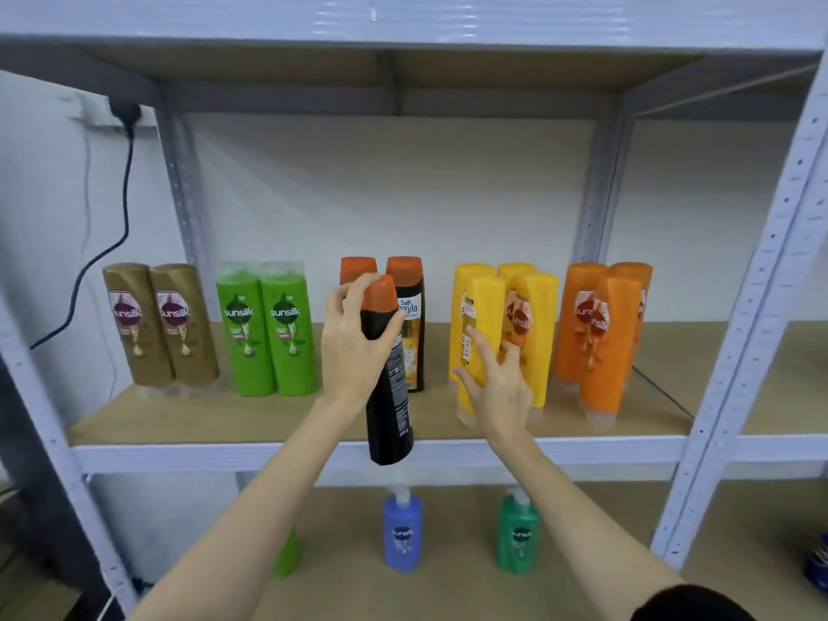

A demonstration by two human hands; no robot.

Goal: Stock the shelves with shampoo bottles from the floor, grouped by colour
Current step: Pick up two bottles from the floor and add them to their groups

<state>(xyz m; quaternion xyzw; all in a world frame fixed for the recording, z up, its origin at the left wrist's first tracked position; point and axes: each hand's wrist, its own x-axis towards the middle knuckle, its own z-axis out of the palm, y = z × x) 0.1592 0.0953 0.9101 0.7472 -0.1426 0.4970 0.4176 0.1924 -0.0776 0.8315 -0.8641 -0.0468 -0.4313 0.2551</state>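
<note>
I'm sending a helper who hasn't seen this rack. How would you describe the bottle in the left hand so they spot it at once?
Look at the middle shelf of the grey rack, between the green pair and the yellow group. In front of two standing black bottles, the left hand grips a black bottle. It alone is tilted, its base hanging past the shelf edge.
</note>
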